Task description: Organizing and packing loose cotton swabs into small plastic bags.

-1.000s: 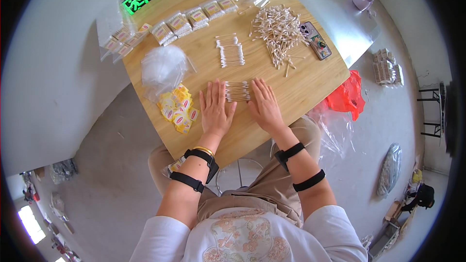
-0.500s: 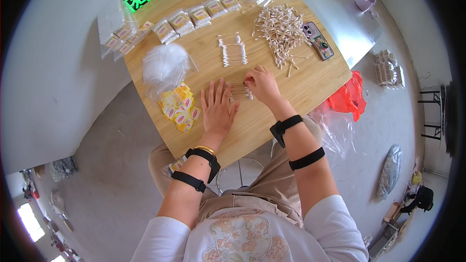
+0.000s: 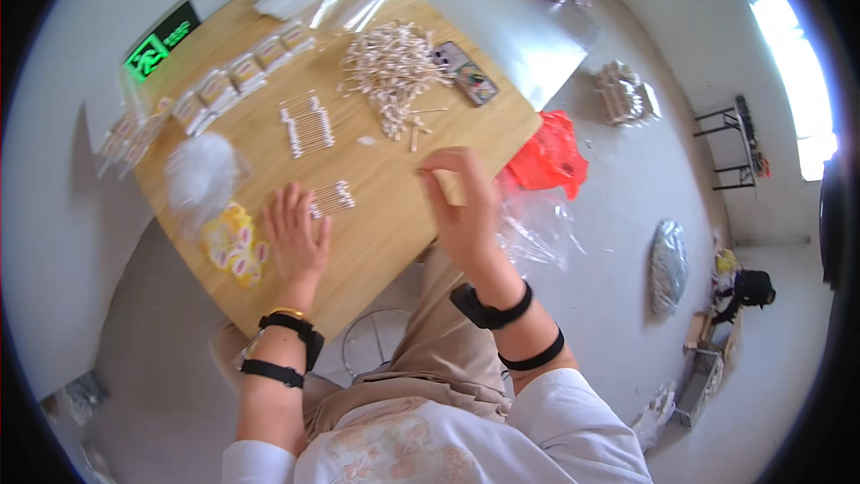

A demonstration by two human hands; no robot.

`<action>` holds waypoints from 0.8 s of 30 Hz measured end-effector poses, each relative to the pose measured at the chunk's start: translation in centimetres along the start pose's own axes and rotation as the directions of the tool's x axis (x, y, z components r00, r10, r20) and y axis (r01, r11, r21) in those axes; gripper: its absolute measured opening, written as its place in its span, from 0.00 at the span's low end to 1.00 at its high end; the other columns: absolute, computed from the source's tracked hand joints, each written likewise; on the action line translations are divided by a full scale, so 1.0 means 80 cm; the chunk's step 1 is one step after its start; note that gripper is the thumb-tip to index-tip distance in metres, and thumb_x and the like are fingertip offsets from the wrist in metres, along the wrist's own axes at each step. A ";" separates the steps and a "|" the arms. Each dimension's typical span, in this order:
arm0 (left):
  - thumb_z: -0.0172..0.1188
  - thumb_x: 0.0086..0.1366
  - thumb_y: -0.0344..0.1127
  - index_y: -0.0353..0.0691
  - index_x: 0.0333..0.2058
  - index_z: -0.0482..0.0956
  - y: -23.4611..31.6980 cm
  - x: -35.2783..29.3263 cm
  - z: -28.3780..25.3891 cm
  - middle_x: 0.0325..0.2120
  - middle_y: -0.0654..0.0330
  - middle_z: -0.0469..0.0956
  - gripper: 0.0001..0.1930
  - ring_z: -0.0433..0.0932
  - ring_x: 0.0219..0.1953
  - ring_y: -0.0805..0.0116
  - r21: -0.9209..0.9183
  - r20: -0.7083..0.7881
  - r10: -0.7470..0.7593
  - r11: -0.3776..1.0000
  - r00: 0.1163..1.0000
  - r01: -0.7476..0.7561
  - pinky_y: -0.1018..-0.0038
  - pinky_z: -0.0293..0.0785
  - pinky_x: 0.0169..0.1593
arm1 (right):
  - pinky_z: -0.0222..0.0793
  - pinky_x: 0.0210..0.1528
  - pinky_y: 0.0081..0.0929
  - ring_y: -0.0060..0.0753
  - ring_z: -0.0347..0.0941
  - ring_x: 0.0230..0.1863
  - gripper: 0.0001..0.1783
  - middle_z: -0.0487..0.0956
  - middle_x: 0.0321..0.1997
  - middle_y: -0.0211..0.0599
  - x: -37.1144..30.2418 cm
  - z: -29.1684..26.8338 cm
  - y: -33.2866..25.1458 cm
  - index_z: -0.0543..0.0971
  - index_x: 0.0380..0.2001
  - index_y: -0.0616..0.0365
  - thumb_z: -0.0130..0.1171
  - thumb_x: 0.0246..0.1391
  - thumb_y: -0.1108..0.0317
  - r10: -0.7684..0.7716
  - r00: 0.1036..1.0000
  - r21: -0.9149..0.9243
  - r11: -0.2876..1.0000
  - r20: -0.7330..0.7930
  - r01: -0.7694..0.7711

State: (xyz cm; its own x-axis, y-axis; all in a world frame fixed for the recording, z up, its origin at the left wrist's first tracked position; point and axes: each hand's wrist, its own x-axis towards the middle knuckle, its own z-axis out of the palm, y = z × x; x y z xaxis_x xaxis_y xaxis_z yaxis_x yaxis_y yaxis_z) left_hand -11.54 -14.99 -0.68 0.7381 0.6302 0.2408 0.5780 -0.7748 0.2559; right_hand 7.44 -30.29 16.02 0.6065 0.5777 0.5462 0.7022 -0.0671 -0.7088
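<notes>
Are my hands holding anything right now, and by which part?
Your left hand holds nothing; it lies flat beside some cotton swabs. Your right hand is blurred; I can't tell if it pinches anything.

There are two swab rows (image 3: 307, 128), one swab heap (image 3: 392, 67), five lined-up packs (image 3: 246, 73) and one phone (image 3: 469, 77).

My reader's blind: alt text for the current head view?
A person's left hand rests beside a cotton swab row on a table; the right hand hovers near the edge. Beyond lie a second row and a swab pile.
</notes>
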 end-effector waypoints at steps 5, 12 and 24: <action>0.45 0.72 0.55 0.49 0.64 0.64 0.006 0.005 0.002 0.69 0.57 0.59 0.28 0.50 0.73 0.51 -0.012 0.005 0.004 1.000 1.000 -0.004 0.48 0.39 0.74 | 0.71 0.50 0.36 0.44 0.77 0.44 0.04 0.80 0.37 0.43 0.004 -0.202 0.132 0.78 0.36 0.61 0.60 0.56 0.76 -0.073 0.878 -0.504 0.840 -0.473 -0.202; 0.46 0.72 0.54 0.49 0.68 0.60 0.014 0.006 0.010 0.69 0.57 0.59 0.30 0.51 0.73 0.51 -0.013 0.004 0.005 1.000 1.000 -0.005 0.47 0.40 0.74 | 0.67 0.54 0.43 0.50 0.73 0.51 0.09 0.81 0.41 0.43 -0.045 -0.210 0.275 0.82 0.40 0.57 0.63 0.54 0.71 0.120 0.971 -0.719 0.655 -0.205 -0.232; 0.49 0.70 0.53 0.47 0.67 0.63 0.014 0.004 0.004 0.71 0.58 0.56 0.30 0.48 0.74 0.51 0.005 0.119 -0.033 0.999 0.992 0.033 0.46 0.36 0.74 | 0.68 0.49 0.41 0.45 0.72 0.44 0.04 0.77 0.35 0.36 0.032 0.160 0.165 0.81 0.30 0.50 0.65 0.47 0.70 0.078 0.923 -0.324 0.945 0.376 0.052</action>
State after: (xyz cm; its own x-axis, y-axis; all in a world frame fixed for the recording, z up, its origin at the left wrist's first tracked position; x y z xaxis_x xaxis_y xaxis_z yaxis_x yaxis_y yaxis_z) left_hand -10.54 -15.67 -0.61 0.7546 0.6453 0.1188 0.6040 -0.7539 0.2587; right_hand 13.47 -19.26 2.36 0.4746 0.8343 0.2806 0.8156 -0.2969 -0.4966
